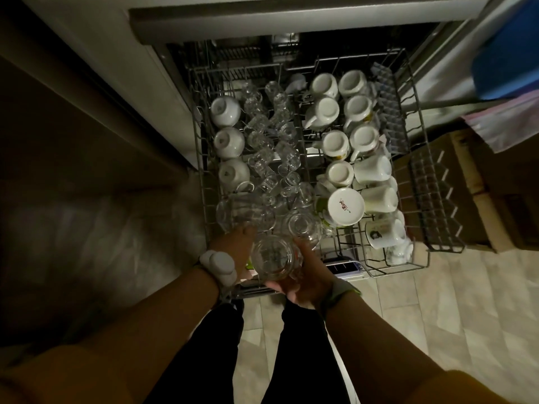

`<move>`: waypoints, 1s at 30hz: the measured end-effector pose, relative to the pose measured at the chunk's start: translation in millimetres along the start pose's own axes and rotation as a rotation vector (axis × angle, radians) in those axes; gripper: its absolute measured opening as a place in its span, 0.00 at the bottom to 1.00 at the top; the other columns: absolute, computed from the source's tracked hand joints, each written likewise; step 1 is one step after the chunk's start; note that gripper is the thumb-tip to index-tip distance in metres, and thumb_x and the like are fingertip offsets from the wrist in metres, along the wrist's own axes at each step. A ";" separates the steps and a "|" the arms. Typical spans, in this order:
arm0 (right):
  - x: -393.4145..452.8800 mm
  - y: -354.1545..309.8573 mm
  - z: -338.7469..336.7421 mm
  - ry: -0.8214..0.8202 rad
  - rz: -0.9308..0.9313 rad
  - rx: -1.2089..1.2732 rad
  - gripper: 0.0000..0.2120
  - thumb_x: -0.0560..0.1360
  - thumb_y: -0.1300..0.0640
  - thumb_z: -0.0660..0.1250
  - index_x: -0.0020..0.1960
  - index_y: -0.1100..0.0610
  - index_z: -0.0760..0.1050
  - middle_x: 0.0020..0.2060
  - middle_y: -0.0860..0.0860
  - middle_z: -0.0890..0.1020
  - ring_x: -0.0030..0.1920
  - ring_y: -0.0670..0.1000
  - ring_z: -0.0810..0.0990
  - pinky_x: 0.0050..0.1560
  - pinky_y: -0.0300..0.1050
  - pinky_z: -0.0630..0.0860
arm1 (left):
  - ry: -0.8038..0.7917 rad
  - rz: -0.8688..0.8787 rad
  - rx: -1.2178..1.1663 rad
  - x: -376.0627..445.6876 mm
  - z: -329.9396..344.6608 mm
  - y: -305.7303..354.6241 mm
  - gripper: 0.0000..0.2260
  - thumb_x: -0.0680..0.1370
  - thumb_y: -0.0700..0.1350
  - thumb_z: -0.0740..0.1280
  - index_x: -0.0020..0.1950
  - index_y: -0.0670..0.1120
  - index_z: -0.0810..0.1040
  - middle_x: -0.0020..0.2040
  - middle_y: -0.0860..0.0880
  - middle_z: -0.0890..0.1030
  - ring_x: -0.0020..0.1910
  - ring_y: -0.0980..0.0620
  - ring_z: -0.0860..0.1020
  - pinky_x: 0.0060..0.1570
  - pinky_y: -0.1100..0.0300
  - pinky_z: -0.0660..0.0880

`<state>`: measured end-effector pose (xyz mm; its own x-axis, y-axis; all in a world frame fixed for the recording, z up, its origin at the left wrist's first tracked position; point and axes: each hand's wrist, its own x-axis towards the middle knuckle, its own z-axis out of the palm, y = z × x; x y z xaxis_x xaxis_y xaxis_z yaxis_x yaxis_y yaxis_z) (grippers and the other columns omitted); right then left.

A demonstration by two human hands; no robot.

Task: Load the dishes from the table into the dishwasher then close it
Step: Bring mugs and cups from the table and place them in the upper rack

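Both hands are working at the wire rack's (204, 182) near edge: my right hand (306, 282) is cupping a clear round glass (272, 259), fingers curled beneath, while my left hand (237, 246) is touching it; its fingers I cannot tell.

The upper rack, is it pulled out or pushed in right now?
Pulled out. The rack extends well past the dishwasher front over the floor, its cups and glasses fully exposed from above.

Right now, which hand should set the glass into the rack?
Right. The right hand already grips the clear glass at the upper rack's near edge. The left hand only touches its side, fingers reaching toward glasses already racked.
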<state>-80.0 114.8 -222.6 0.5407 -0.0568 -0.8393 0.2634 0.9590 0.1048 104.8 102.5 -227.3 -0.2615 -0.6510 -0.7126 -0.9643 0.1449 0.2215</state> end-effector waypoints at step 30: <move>17.9 32.6 -48.3 -0.092 0.053 0.201 0.36 0.70 0.29 0.63 0.59 0.61 0.78 0.46 0.60 0.80 0.18 0.41 0.62 0.17 0.28 0.57 | 0.004 -0.093 -0.472 -11.6 -5.2 3.6 0.25 0.74 0.46 0.71 0.69 0.44 0.69 0.63 0.44 0.76 0.60 0.46 0.75 0.55 0.61 0.69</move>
<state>-100.3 158.4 -260.0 0.6263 -0.0417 -0.7785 0.3814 0.8873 0.2594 104.5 106.7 -214.8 -0.1740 -0.6485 -0.7411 -0.8596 -0.2671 0.4356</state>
